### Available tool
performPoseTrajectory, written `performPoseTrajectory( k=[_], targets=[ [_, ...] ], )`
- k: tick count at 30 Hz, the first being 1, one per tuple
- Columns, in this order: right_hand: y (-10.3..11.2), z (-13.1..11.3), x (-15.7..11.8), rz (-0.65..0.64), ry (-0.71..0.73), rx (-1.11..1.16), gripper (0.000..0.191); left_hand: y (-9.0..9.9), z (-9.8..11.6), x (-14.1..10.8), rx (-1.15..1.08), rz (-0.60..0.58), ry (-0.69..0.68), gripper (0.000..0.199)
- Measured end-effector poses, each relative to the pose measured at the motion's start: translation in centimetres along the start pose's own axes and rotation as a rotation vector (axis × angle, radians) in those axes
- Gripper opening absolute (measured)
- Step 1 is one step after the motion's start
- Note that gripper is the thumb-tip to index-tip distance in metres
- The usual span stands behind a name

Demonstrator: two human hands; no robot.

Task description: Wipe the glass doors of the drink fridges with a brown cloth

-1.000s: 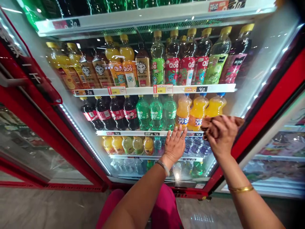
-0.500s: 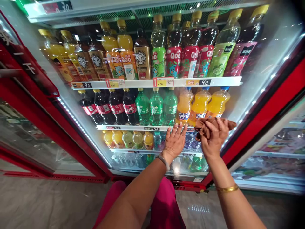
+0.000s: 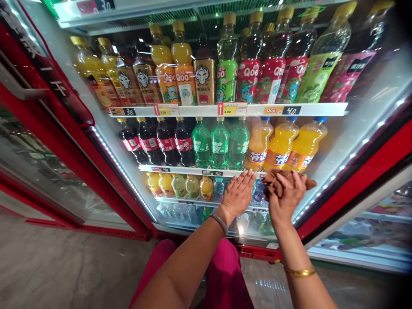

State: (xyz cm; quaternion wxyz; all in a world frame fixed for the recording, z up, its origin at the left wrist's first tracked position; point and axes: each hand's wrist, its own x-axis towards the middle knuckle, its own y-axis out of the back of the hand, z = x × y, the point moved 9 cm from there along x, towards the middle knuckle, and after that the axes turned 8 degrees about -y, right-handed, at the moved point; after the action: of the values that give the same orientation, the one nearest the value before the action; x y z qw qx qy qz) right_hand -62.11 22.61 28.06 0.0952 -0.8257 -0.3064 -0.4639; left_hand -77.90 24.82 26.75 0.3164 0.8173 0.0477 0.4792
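Observation:
My right hand [image 3: 286, 193] is closed around a bunched brown cloth [image 3: 273, 182], just below the orange soda bottles [image 3: 281, 143] in this view. A gold bangle [image 3: 300, 272] circles that wrist. To its left, my left hand [image 3: 238, 193] is stretched out flat with its fingers lying together, apart from the cloth. Its fingertips overlap the price-tag edge of the shelf [image 3: 189, 171] below the green bottles [image 3: 220, 143]. Both hands appear to be against the glass front of the drinks cooler, though the contact itself is hard to see.
Larger bottles with Qoo labels [image 3: 247, 79] fill the upper shelf [image 3: 206, 110]. Dark cola bottles [image 3: 165, 143] stand at middle left, with small juice bottles [image 3: 165, 184] lower down. Red door frames [image 3: 354, 184] flank the cooler, and a door handle [image 3: 25, 88] juts out at left.
The cloth and my right hand have slid down and slightly left relative to the orange bottles. My left hand has shifted a little left against the shelves. The view has turned slightly left.

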Motion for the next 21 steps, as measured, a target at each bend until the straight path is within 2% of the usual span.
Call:
performPoseTrajectory(
  k=[3, 5, 8, 11, 14, 16, 19, 21],
  targets=[
    [0.9, 2.6, -2.0, 0.126, -0.191, 0.008, 0.049, 0.1, -0.9, -1.3, 0.009, -0.025, 0.081, 0.060],
    [-0.2, 2.1, -4.6, 0.161, -0.272, 0.026, 0.050, 0.0, -1.3, -2.2, 0.015, -0.037, 0.138, 0.060],
    [-3.4, -2.2, -6.6, 0.042, -0.178, 0.065, 0.046, -0.2, -1.8, -3.3, 0.032, -0.035, 0.174, 0.060],
    [-5.0, -6.0, -5.4, -0.080, 0.022, 0.083, 0.044, 0.4, -3.3, -3.9, 0.045, -0.031, 0.205, 0.061],
    [-4.3, -6.2, -3.3, -0.083, 0.124, 0.049, 0.048, 1.6, -5.6, -3.9, 0.045, -0.064, 0.265, 0.065],
    [-3.7, -5.3, -3.2, -0.029, 0.109, 0.021, 0.050, 2.4, -7.0, -4.0, 0.048, -0.079, 0.307, 0.067],
    [-4.1, -4.7, -5.7, 0.070, -0.011, 0.002, 0.054, 3.0, -8.3, -4.6, 0.060, -0.060, 0.327, 0.068],
    [-5.8, -6.1, -7.6, 0.036, -0.039, 0.008, 0.053, 2.8, -8.5, -5.2, 0.070, -0.036, 0.297, 0.068]
  ],
)
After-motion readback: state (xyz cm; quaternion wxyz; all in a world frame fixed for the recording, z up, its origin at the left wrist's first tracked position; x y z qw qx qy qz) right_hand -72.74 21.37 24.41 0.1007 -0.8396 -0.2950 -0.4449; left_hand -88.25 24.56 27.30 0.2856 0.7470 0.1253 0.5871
